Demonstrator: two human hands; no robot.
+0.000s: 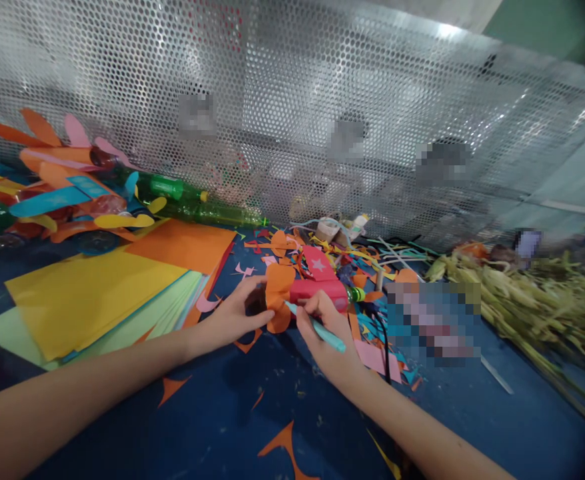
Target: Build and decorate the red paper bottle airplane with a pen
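Observation:
My left hand [240, 308] is closed at the left edge of an orange paper cutout [279, 283] with rounded lobes, thumb at its front. The cutout stands at the left end of a plastic bottle wrapped in red paper [315, 290], which lies on its side with a green cap [357, 294] to the right. A red paper flap with a pale star [318, 265] rises from the bottle. Pinched in my right hand [330, 340] is a light-blue pen [328, 335], its tip at the orange cutout. Fingers of my left hand are partly hidden behind the paper.
Coloured paper sheets [97, 293] are stacked at left, below several paper-winged bottle planes [82, 193]. Green bottles [192, 200] lie along the perforated metal screen [292, 100]. Paper scraps [282, 447] litter the blue table [212, 413]. Dried husks [517, 293] lie at right.

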